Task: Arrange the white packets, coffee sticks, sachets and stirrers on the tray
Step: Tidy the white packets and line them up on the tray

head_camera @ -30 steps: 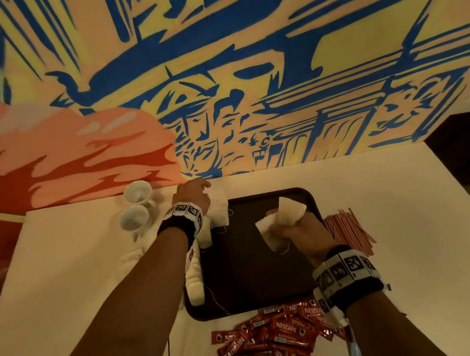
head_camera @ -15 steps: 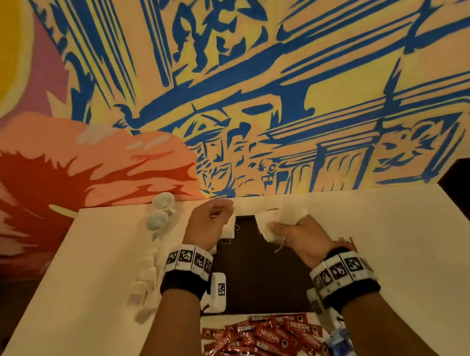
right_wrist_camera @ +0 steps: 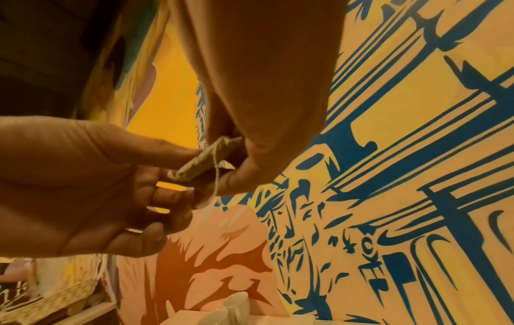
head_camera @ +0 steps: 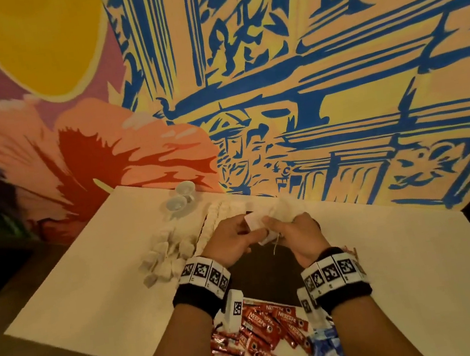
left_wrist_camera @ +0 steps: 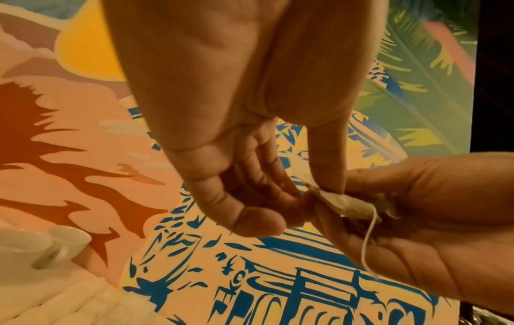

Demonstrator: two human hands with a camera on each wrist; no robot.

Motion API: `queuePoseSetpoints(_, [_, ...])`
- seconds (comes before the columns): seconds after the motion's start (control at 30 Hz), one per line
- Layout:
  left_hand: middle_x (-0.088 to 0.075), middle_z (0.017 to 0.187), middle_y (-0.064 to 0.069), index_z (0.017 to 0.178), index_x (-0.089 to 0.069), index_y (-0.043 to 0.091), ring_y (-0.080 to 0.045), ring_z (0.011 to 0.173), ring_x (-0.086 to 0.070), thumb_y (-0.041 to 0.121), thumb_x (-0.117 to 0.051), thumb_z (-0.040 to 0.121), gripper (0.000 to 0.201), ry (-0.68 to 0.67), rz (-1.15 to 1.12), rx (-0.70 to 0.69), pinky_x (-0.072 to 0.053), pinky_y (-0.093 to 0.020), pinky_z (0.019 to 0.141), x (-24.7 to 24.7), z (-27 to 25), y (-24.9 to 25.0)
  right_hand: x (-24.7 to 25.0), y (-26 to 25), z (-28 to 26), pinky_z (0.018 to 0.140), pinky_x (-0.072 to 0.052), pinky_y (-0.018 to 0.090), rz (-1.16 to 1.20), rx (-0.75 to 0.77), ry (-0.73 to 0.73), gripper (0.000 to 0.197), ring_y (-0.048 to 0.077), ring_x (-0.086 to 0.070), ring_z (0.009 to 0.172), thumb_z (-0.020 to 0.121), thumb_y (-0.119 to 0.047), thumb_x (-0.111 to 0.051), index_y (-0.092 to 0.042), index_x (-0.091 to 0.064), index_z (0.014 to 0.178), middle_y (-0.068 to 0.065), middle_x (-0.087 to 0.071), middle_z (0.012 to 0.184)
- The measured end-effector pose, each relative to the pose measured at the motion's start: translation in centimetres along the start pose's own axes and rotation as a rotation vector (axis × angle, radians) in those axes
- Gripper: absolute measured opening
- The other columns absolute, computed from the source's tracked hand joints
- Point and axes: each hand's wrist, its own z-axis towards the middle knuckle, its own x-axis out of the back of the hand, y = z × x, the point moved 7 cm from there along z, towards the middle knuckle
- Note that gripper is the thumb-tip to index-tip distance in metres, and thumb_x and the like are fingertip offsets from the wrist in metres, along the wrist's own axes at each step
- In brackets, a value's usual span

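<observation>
Both hands meet above the dark tray (head_camera: 267, 276). My right hand (head_camera: 270, 224) grips a small bunch of white packets (head_camera: 282, 212), and a string dangles from them. My left hand (head_camera: 249, 230) pinches one white packet (head_camera: 254, 222) of that bunch between thumb and fingers. The left wrist view shows my left hand (left_wrist_camera: 314, 193) pinching the packet (left_wrist_camera: 343, 205) while the right hand's fingers (left_wrist_camera: 417, 209) hold its other end. In the right wrist view my right hand (right_wrist_camera: 228, 158) clamps the packets (right_wrist_camera: 203, 159). A row of white packets (head_camera: 214, 221) lines the tray's left edge.
A loose pile of white packets (head_camera: 166, 257) lies on the table left of the tray. Red coffee sticks (head_camera: 267, 327) and blue sachets (head_camera: 324, 352) lie at the near edge. Red stirrers (head_camera: 352, 252) peek out behind my right wrist. Two white cups (head_camera: 179, 199) stand by the painted wall.
My left hand has left the tray's far left corner and come across to the packets in my right hand. The head view has tilted up toward the wall.
</observation>
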Motion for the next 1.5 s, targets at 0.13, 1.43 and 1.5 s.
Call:
queuePoseSetpoints(0.13, [-0.076,0.102,-0.001,0.115,-0.070,0.016,-0.020,0.094,-0.071,0.021,-0.073,0.090,0.026,0.047,0.017,0.002,-0.059,-0.037,0.080,0.2,-1.7,-0.5,-0.2,0.3,-1.2,0.094,-0.058,0.055,0.047,-0.018,-0.052,0.025,0.026,-0.075,0.100,0.092,-0.016,-0.074,-0.009,-0.069,0.116,0.008,-0.078,0.105])
queuePoseSetpoints(1.43, [-0.073,0.100,0.002,0.087,-0.075,0.010,-0.010,0.089,-0.065,-0.019,-0.058,0.081,0.034,0.055,-0.111,-0.258,-0.053,-0.026,0.076,11.2,-0.3,2.2,-8.6,-2.3,1.3,0.065,-0.061,0.027,0.339,-0.212,-0.160,0.029,0.028,-0.075,0.097,0.090,-0.008,-0.074,0.003,-0.071,0.116,0.018,-0.076,0.111])
queuePoseSetpoints(1.5, [-0.072,0.104,0.002,0.090,-0.075,0.012,-0.014,0.092,-0.065,-0.019,-0.052,0.080,0.040,0.053,-0.137,-0.232,-0.053,-0.032,0.079,12.0,-0.2,1.7,-9.1,-2.5,1.3,0.066,-0.062,0.028,0.350,-0.183,-0.152,0.027,0.031,-0.074,0.102,0.090,-0.004,-0.072,0.003,-0.069,0.116,0.017,-0.076,0.111])
